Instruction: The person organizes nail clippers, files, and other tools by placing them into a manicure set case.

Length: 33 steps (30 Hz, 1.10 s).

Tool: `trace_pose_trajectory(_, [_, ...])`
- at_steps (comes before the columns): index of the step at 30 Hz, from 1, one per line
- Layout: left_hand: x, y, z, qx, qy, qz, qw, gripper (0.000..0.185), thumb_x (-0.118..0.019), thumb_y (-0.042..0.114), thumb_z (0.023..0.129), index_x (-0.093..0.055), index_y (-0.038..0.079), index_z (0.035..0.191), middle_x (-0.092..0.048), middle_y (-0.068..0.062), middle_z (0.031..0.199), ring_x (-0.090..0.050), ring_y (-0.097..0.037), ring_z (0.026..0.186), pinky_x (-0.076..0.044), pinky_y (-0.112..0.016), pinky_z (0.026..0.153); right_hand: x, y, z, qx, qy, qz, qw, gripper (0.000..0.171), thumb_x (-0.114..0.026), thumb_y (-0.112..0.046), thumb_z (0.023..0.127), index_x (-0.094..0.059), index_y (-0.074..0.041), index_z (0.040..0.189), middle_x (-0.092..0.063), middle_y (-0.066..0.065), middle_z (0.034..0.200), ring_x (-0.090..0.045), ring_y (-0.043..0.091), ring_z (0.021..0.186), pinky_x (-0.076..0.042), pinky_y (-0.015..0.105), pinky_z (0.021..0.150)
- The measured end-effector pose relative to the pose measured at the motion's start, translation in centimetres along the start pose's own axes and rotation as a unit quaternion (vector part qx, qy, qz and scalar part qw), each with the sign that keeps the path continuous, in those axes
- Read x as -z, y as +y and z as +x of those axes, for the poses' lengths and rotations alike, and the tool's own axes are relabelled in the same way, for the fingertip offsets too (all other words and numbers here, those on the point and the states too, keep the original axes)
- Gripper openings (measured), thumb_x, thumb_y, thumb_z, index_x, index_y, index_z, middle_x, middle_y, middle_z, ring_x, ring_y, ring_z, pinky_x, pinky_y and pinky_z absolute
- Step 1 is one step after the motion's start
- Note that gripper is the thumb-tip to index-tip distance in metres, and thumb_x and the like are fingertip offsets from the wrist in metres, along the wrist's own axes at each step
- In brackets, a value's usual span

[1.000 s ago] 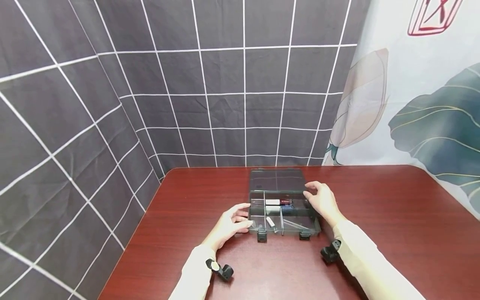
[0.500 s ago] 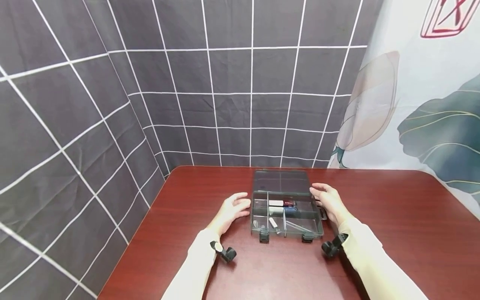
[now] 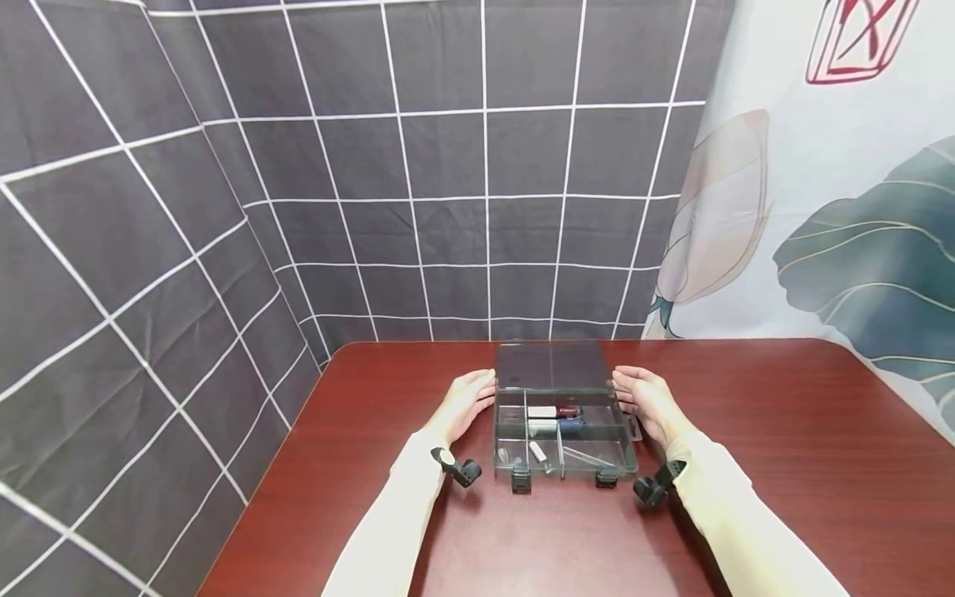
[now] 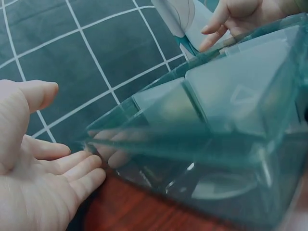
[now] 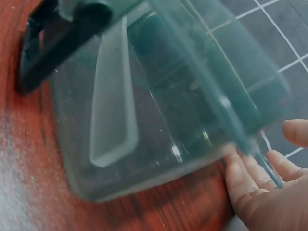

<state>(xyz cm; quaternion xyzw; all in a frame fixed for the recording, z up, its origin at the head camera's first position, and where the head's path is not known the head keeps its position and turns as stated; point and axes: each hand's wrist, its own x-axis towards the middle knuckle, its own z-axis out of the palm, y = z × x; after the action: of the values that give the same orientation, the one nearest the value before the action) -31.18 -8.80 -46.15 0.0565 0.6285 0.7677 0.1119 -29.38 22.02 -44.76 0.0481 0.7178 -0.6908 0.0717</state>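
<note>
You had the clear compartment box (image 3: 564,431) sitting on the tabletop (image 3: 746,464) near the middle of its far edge, with its lid (image 3: 552,366) thrown open toward the back wall and the two dark latches (image 3: 521,478) facing you at the near side; your left hand (image 3: 468,401) lay flat beside the box's left wall, fingers straight and just at the hinge line, holding nothing; your right hand (image 3: 647,401) mirrored it at the right wall, fingers relaxed and spread, also holding nothing; the left wrist view showed your fingertips (image 4: 91,166) meeting the lower edge of the lid, though whether they pressed it or only brushed it I could not tell; inside the box lay a few small things, a white piece (image 3: 541,411) and a red one (image 3: 569,410) in the middle row, hard to name at that size; to my judgement you were bracketing the lid at both ends; the next move called for both hands to catch its side edges evenly and swing it forward without jolting the small contents from their compartments.
</note>
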Motion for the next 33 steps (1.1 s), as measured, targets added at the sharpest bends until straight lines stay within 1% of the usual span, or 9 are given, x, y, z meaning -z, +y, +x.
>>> trace_pose_trajectory(8, [-0.6,0.9,1.3,-0.013,0.009,-0.003,0.9999,0.054,-0.049,0.02,0.097,-0.03,-0.013,0.136,-0.043,-0.031,0.131,-0.044,-0.037,0.121,-0.036,-0.043,0.103,0.3,-0.8,0.0,0.011,0.004,0.063,0.998,0.059,-0.045,-0.024,0.099,-0.02,0.005,0.143,-0.05,0.018,0.13,-0.06,0.007,0.094,-0.049,0.023,0.079])
trace_pose_trajectory(11, [-1.0,1.4,1.4,-0.019,0.008,-0.024,0.9995,0.054,-0.046,0.021,0.098,-0.029,-0.012,0.137,-0.039,-0.032,0.134,-0.04,-0.037,0.125,-0.032,-0.044,0.105,0.2,-1.4,0.0,0.016,0.001,0.085,0.996,0.062,-0.044,-0.027,0.099,-0.015,0.004,0.145,-0.042,0.021,0.136,-0.058,0.008,0.098,-0.047,0.025,0.086])
trace_pose_trajectory(13, [-1.3,1.7,1.5,-0.021,0.01,-0.036,0.9991,0.055,-0.045,0.022,0.099,-0.027,-0.011,0.138,-0.036,-0.032,0.136,-0.037,-0.037,0.127,-0.029,-0.045,0.107,0.1,-1.8,-0.1,0.016,-0.006,0.098,0.995,0.064,-0.042,-0.03,0.099,-0.012,0.002,0.146,-0.035,0.023,0.141,-0.055,0.013,0.108,-0.044,0.028,0.092])
trace_pose_trajectory(17, [-1.8,2.5,1.5,-0.026,0.025,-0.045,0.9984,0.057,-0.045,0.025,0.098,-0.026,-0.011,0.139,-0.033,-0.031,0.139,-0.034,-0.037,0.129,-0.025,-0.046,0.108,0.0,-2.6,-0.6,0.024,-0.031,0.119,0.992,0.066,-0.035,-0.036,0.101,-0.006,0.0,0.148,-0.019,0.024,0.147,-0.031,0.027,0.132,-0.028,0.038,0.108])
trace_pose_trajectory(19, [-2.0,3.1,1.4,-0.032,0.032,-0.048,0.9978,0.057,-0.045,0.025,0.098,-0.027,-0.01,0.139,-0.033,-0.03,0.14,-0.033,-0.037,0.13,-0.024,-0.046,0.109,0.0,-3.1,-0.9,0.037,-0.047,0.13,0.99,0.066,-0.031,-0.037,0.101,-0.002,0.0,0.147,-0.014,0.023,0.149,-0.018,0.032,0.137,-0.018,0.043,0.112])
trace_pose_trajectory(23, [-2.5,4.3,1.0,-0.06,0.035,-0.051,0.9962,0.053,-0.045,0.024,0.098,-0.033,-0.009,0.137,-0.037,-0.027,0.139,-0.034,-0.037,0.129,-0.024,-0.046,0.109,0.0,-4.2,-1.7,0.07,-0.073,0.137,0.985,0.067,-0.026,-0.039,0.101,0.003,0.002,0.146,-0.005,0.025,0.15,-0.007,0.034,0.138,-0.008,0.048,0.112])
trace_pose_trajectory(27, [-2.8,5.5,0.2,-0.097,0.026,-0.034,0.9944,0.042,-0.043,0.02,0.099,-0.043,-0.007,0.131,-0.049,-0.022,0.129,-0.041,-0.035,0.125,-0.027,-0.047,0.108,0.1,-5.2,-2.3,0.09,-0.083,0.123,0.985,0.07,-0.03,-0.039,0.101,0.002,0.003,0.146,-0.013,0.024,0.149,-0.007,0.033,0.138,-0.009,0.048,0.112])
trace_pose_trajectory(30, [-2.8,5.9,-0.6,-0.118,0.01,-0.024,0.9926,0.04,-0.044,0.018,0.099,-0.045,-0.007,0.129,-0.05,-0.025,0.127,-0.042,-0.037,0.123,-0.027,-0.049,0.107,0.3,-5.5,-2.9,0.099,-0.088,0.106,0.986,0.07,-0.035,-0.038,0.1,-0.002,0.002,0.147,-0.043,0.008,0.14,-0.015,0.03,0.138,-0.017,0.044,0.111])
trace_pose_trajectory(33, [-2.7,6.0,-1.5,-0.129,-0.005,-0.01,0.9916,0.042,-0.045,0.02,0.098,-0.045,-0.008,0.129,-0.046,-0.029,0.129,-0.041,-0.038,0.123,-0.028,-0.048,0.107,0.5,-5.4,-3.5,0.115,-0.094,0.089,0.985,0.065,-0.038,-0.036,0.1,-0.013,0.001,0.146,-0.059,-0.011,0.117,-0.033,0.019,0.131,-0.028,0.035,0.106])
